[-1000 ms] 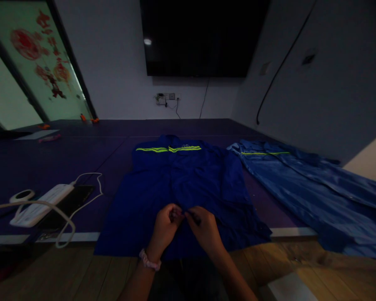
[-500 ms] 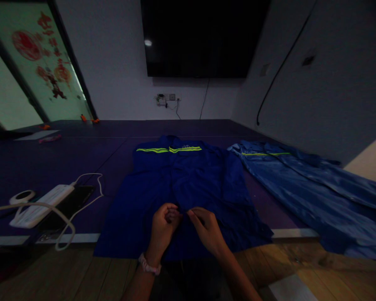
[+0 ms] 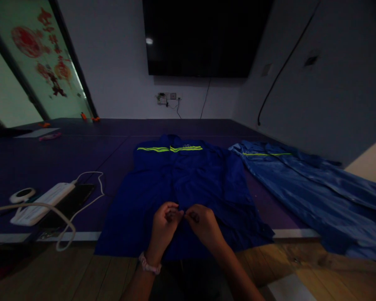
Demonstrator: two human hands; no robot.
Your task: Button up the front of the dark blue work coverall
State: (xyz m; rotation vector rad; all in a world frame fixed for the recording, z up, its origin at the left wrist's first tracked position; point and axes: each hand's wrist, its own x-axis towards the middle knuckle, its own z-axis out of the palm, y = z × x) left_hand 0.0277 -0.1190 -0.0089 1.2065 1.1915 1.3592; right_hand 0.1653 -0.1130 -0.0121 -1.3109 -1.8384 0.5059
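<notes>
A dark blue cloth jacket with yellow-green chest stripes (image 3: 153, 184) is spread at the centre of the frame.
At left, a long white plastic power strip (image 3: 44, 205) is seen on the purple bench (image 3: 113, 148); at lower centre, the left hand (image 3: 166, 218) and right hand (image 3: 202, 219) are curled, almost fingertip to fingertip; whether cloth is pinched cannot be told. The jacket's long axis is pointed away from them, its front line about equally near both; at right, a paler blue garment (image 3: 301, 188) is laid.
</notes>
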